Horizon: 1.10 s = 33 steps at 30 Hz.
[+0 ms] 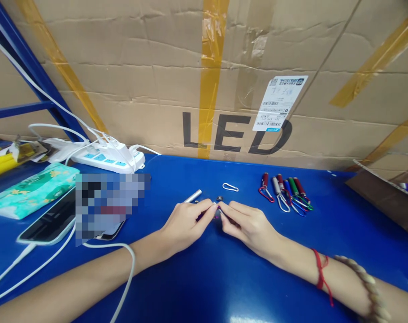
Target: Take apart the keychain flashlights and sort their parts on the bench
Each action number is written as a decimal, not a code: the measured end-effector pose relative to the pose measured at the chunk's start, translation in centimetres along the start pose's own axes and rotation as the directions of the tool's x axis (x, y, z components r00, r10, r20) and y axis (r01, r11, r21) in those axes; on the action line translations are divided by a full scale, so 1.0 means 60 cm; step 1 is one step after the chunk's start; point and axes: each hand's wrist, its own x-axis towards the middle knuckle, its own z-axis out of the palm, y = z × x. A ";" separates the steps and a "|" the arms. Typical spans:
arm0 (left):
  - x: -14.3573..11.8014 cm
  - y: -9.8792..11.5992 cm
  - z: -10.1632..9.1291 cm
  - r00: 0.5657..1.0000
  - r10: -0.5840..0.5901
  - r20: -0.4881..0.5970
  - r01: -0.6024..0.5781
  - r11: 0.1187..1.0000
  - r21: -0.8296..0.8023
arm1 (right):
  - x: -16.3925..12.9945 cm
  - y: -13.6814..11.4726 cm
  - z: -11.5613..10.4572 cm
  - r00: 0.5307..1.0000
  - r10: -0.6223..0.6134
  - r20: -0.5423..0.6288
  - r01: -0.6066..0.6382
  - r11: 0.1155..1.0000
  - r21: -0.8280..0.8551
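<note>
1. Blue tabletop (204, 278) fronts a wall of taped cardboard (157, 67) printed "LED", with a shipping label (279, 104) at about 1 o'clock from the hands.
2. Both hands meet at centre: the left hand (185, 224) and right hand (249, 224) pinch their fingertips closed on one small dark part (218, 211) between them; what it is cannot be made out.
3. That part sits at 3 o'clock from the left hand and 9 o'clock from the right, equally near to both.
4. A silver tube (193, 196) lies just beyond the left knuckles at 12 o'clock, its long axis running from 7 to 1 o'clock; whether the hand touches it cannot be told.
5. A white carabiner clip (230, 187) rests apart at 12 o'clock from the fingertips.
6. Finished keychain torches (286, 193) lie bunched at 2 o'clock from the right hand.
7. A phone (49, 222), tissue pack (29, 190) and power strip (108, 159) occupy the 9-to-10 o'clock side.
</note>
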 end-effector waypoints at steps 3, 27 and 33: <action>0.002 0.002 -0.001 0.998 -0.059 -0.013 0.058 0.998 -0.026 | 0.001 0.009 -0.001 0.998 0.057 -0.022 -0.056 0.996 0.066; 0.010 0.004 -0.007 0.994 -0.017 -0.112 0.018 1.000 0.012 | -0.003 0.072 -0.008 0.842 0.509 0.181 -0.448 0.845 -0.292; 0.008 -0.014 0.000 0.991 0.085 -0.106 -0.069 0.987 0.142 | -0.001 0.062 -0.010 0.834 0.530 0.155 -0.484 0.837 -0.257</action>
